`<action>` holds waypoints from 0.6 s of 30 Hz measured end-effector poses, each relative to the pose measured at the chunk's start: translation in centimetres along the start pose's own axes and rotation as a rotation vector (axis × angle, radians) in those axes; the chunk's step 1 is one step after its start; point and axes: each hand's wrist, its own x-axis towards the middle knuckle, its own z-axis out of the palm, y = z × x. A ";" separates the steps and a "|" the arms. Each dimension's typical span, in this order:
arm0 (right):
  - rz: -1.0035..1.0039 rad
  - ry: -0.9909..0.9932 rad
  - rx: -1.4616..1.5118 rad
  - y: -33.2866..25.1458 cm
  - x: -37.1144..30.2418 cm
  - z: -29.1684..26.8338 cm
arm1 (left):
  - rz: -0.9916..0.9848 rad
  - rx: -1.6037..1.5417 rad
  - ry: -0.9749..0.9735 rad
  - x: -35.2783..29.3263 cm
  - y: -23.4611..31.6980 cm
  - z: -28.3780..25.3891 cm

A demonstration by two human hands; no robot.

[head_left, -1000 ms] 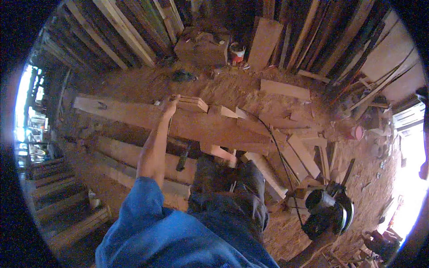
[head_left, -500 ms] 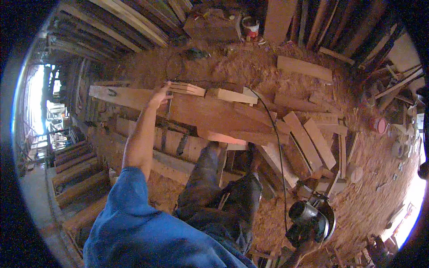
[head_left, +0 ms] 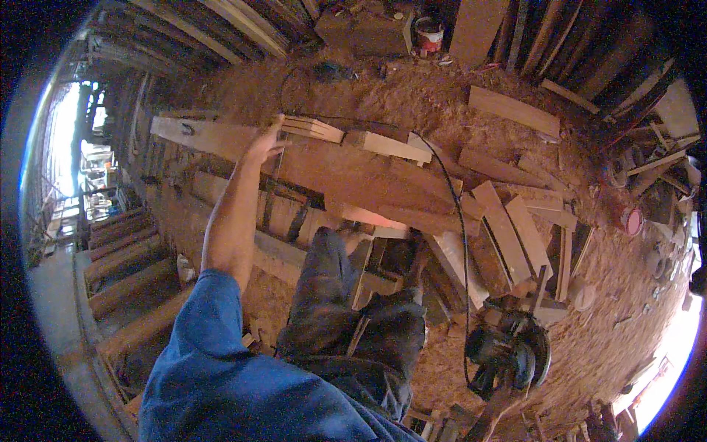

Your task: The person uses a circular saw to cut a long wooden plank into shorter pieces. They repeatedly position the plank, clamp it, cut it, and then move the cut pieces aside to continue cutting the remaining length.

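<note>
My left hand [head_left: 264, 144] reaches forward with its fingers spread and rests flat on a long reddish wooden plank [head_left: 353, 173] that lies across low timber supports. Just past its fingertips lies a small stack of short boards [head_left: 313, 129]. At the lower right, my right hand [head_left: 495, 404] holds a black circular saw [head_left: 508, 353] low by my side; the hand itself is mostly hidden behind the saw. The saw's black cord [head_left: 455, 206] runs up over the plank. My dark trouser legs stand next to the plank.
Sawdust covers the ground. Several offcuts [head_left: 508, 228] lie right of the plank and a loose board [head_left: 515, 110] farther back. A red and white can [head_left: 429, 33] stands by leaning planks [head_left: 243, 22]. Heavy timbers [head_left: 118, 258] are stacked at the left.
My left hand stays on the plank at the same spot, and the saw stays low at my right. My head has moved, so the plank sits higher and closer in view.
</note>
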 end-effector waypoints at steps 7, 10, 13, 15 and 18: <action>0.004 -0.050 0.053 -0.9 2.2 1.8 | -0.038 0.041 -0.026 -1.2 0.5 -0.5; -0.136 -0.007 -0.035 -3.4 1.9 2.6 | -0.008 0.033 0.060 -1.2 0.9 -0.4; -0.267 -0.004 -0.043 -6.8 0.7 2.5 | 0.009 0.049 0.059 -1.5 1.2 0.0; -0.229 -0.006 -0.043 -8.8 -0.2 1.9 | 0.019 0.071 0.058 -2.1 1.6 0.0; -0.213 -0.003 -0.051 -11.1 -1.1 0.3 | 0.049 0.099 0.118 -3.7 1.9 -0.3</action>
